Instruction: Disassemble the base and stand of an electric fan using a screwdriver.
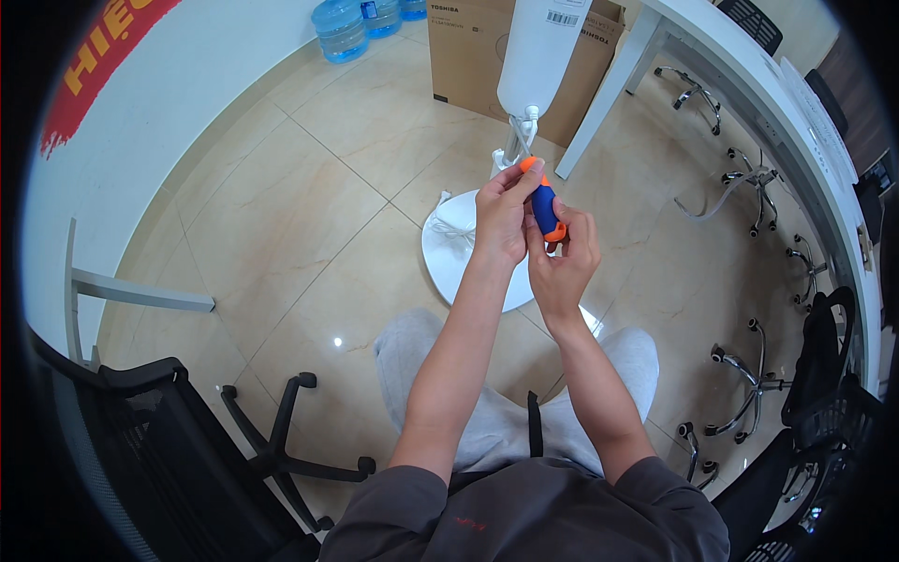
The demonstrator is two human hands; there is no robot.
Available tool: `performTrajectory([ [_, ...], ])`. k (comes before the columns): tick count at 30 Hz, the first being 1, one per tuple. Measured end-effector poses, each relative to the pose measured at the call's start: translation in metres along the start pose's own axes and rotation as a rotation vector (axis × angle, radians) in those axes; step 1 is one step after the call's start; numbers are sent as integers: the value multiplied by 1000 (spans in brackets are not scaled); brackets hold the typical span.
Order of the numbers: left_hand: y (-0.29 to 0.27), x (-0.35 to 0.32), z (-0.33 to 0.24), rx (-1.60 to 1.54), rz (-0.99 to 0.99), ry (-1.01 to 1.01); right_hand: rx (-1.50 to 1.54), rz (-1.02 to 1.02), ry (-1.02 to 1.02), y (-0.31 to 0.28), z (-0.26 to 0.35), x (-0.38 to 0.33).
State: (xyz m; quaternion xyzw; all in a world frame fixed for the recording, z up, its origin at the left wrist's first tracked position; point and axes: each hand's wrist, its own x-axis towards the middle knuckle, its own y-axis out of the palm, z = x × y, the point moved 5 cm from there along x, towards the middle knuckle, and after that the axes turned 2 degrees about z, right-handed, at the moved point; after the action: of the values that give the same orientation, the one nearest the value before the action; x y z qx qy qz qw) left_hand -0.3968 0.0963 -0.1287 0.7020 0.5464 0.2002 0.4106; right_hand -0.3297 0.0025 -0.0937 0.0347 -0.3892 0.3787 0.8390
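Holding screwdriver (543, 206) with both hands, blue handle with orange ends, well above floor (328, 201). Pinching the orange collar at the shaft end with left hand (503, 217), fingers closed round it. Gripping near the orange butt end with right hand (567, 255), thumb and fingers narrow around handle. Pointing shaft up and away, slightly left, toward stand post (513, 145) just below white elongated housing (538, 66). Can't tell whether tip is touching.

Seen from above, overlapping far rim of round white base (451, 272) with both hands. Got base flat on floor, coiled white cable (454, 230) lying on it near the far-left rim.

Also seeing cardboard box (468, 70) standing on floor right behind housing, and blue water bottles (342, 36) at floor's far-left edge, beside wall. Seeing white table (749, 61) along floor's right edge, near leg just right of box, plus black office chair (178, 450) at floor's near-left corner.
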Motion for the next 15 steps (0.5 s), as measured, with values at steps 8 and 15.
performTrajectory([
  [8, 5, -3, -14, 120, -50, 52, -16, 8, 9, 4, 7, 4],
  [15, 9, 0, -38, 293, -105, 107, 71, -18, 61, 18, 9, 12],
])
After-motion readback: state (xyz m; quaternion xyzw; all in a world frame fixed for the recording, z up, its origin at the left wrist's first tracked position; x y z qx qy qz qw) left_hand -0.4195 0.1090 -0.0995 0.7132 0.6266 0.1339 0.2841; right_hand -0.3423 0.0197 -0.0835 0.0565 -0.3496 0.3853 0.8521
